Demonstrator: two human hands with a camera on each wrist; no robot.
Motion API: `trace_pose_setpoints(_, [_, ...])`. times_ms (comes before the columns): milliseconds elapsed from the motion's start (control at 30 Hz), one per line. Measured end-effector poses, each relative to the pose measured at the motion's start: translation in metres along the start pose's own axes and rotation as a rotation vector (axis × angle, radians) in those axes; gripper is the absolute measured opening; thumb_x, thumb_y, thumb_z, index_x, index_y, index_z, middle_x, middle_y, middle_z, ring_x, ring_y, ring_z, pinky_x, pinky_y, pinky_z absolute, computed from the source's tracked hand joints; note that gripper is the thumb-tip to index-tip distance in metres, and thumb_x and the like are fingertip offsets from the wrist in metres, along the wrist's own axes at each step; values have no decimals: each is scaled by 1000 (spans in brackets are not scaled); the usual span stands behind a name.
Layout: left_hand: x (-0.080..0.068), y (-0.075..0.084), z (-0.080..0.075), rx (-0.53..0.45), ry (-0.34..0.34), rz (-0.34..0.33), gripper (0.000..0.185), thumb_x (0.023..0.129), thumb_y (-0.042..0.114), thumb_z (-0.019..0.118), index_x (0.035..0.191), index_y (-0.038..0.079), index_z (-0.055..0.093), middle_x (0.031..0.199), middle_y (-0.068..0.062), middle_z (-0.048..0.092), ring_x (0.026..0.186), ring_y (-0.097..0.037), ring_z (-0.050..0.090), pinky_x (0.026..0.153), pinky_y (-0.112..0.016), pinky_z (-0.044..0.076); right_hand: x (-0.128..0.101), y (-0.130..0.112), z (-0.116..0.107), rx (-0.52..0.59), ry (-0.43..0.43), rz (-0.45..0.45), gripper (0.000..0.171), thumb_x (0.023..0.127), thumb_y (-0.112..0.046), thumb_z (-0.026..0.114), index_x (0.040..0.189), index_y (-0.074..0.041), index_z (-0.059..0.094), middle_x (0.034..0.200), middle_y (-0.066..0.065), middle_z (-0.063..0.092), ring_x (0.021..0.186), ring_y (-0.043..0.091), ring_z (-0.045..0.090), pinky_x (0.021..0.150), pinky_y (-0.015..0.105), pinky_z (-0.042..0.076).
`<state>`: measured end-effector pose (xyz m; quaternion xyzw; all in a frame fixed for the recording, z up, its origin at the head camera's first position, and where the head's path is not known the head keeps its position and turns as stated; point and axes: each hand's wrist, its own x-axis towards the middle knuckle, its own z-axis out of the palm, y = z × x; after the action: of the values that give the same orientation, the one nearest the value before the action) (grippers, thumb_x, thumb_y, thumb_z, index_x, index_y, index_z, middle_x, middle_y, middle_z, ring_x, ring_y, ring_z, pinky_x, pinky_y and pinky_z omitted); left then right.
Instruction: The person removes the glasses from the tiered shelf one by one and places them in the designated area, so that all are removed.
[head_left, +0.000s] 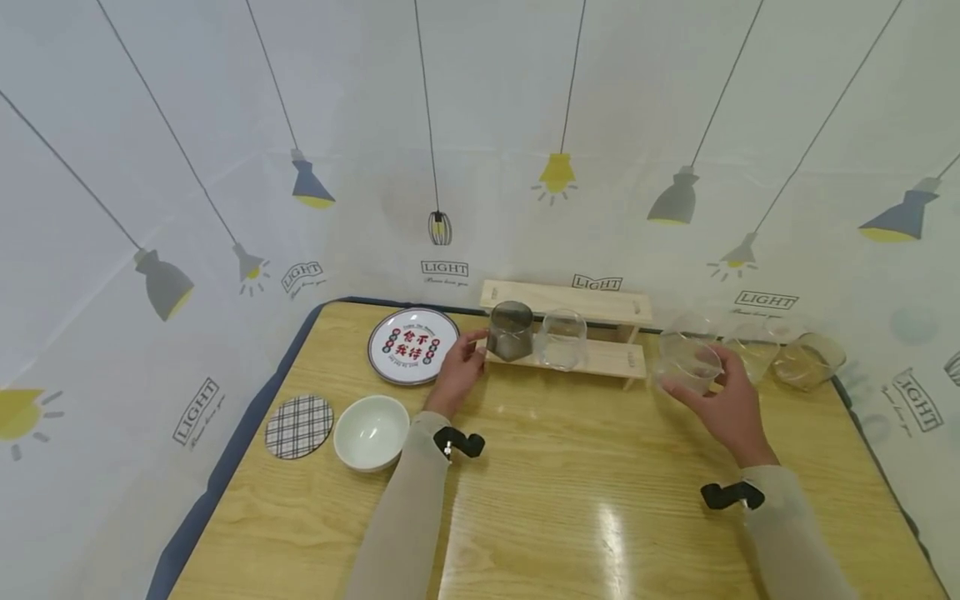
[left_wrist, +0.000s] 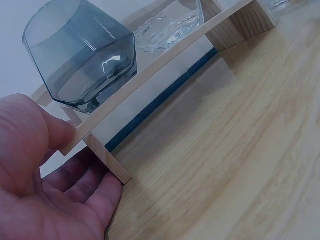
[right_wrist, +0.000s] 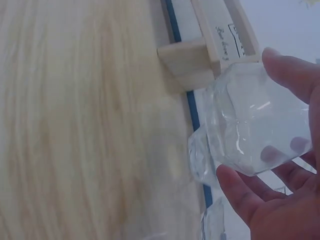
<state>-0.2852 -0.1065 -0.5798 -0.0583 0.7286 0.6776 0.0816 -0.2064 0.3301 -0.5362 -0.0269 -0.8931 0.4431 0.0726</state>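
Observation:
My left hand [head_left: 459, 375] grips the left end of a two-tier wooden rack [head_left: 611, 357], thumb on the lower board and fingers around the leg in the left wrist view. Just beyond the thumb, a smoky grey glass [left_wrist: 82, 55] stands on that lower board. To its right on the same board is a clear glass [head_left: 562, 340]. Off the rack's right end, my right hand [head_left: 731, 417] holds another clear glass [right_wrist: 250, 120] between thumb and fingers. In the right wrist view it is tilted, above the tabletop, and overlaps a further clear glass [right_wrist: 199, 155] behind it.
At the back right stand a clear glass [head_left: 753, 348] and an amber glass [head_left: 808, 362]. Left of the rack lie a plate with red lettering [head_left: 412, 346], a white bowl [head_left: 371, 433] and a checked round coaster [head_left: 298, 427]. A printed curtain [head_left: 510, 225] surrounds the wooden table [head_left: 555, 500].

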Motion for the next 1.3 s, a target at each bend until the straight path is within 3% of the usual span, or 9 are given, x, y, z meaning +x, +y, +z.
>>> trace_pose_setpoints(300, [0, 0, 0, 7, 3, 2, 36, 111, 21, 54, 146, 28, 59, 155, -14, 53, 126, -25, 60, 102, -38, 54, -6, 27, -14, -38, -2, 106, 102, 90, -53, 82, 165, -14, 26, 164, 18, 44, 137, 40, 50, 79, 15, 46])
trace_pose_setpoints(433, [-1, 1, 1, 13, 8, 0, 36, 111, 20, 53, 146, 26, 59, 158, -14, 51, 134, -27, 56, 104, -40, 54, -6, 33, -16, -50, -1, 140, 104, 89, -54, 82, 164, -9, 26, 165, 22, 39, 140, 48, 46, 93, 40, 52])
trace_pose_setpoints(533, [-2, 2, 1, 10, 8, -6, 36, 111, 20, 53, 146, 26, 59, 160, -14, 49, 139, -27, 54, 107, -42, 53, -6, 35, -16, -41, -5, 160, 105, 89, -54, 82, 164, -7, 25, 167, 24, 34, 141, 53, 43, 100, 63, 48])
trace_pose_setpoints(600, [-3, 3, 1, -2, 6, -7, 36, 111, 20, 53, 146, 26, 59, 161, -14, 49, 139, -27, 53, 108, -42, 53, -6, 36, -16, -34, -10, 170, 105, 89, -54, 82, 165, -7, 24, 168, 25, 32, 142, 55, 42, 103, 68, 46])
trace_pose_setpoints(833, [-5, 5, 1, -6, 4, -6, 36, 111, 19, 53, 147, 26, 59, 157, -14, 51, 133, -26, 55, 105, -40, 53, -5, 38, -15, -36, -21, 179, 108, 90, -55, 81, 166, -8, 21, 170, 25, 29, 144, 58, 40, 106, 71, 45])
trace_pose_setpoints(1067, [-6, 5, 1, -4, 1, -13, 36, 111, 20, 53, 146, 26, 59, 161, -14, 49, 141, -28, 52, 109, -43, 52, -9, 37, -17, -45, -13, 160, 106, 90, -53, 81, 166, -8, 22, 169, 28, 31, 143, 58, 41, 107, 71, 44])
trace_pose_setpoints(1200, [-6, 6, 1, 2, -1, -15, 36, 111, 20, 52, 147, 26, 58, 162, -13, 47, 143, -28, 51, 111, -44, 52, -11, 31, -22, -4, 19, 121, 101, 92, -46, 82, 165, -6, 25, 167, 27, 35, 149, 52, 39, 116, 66, 40])
trace_pose_setpoints(1300, [-6, 6, 1, 4, 0, -13, 36, 112, 20, 52, 147, 26, 58, 162, -13, 47, 142, -28, 52, 109, -43, 52, -11, 24, -26, 23, 54, 100, 96, 94, -42, 81, 165, -6, 28, 167, 23, 36, 153, 43, 36, 124, 55, 35])
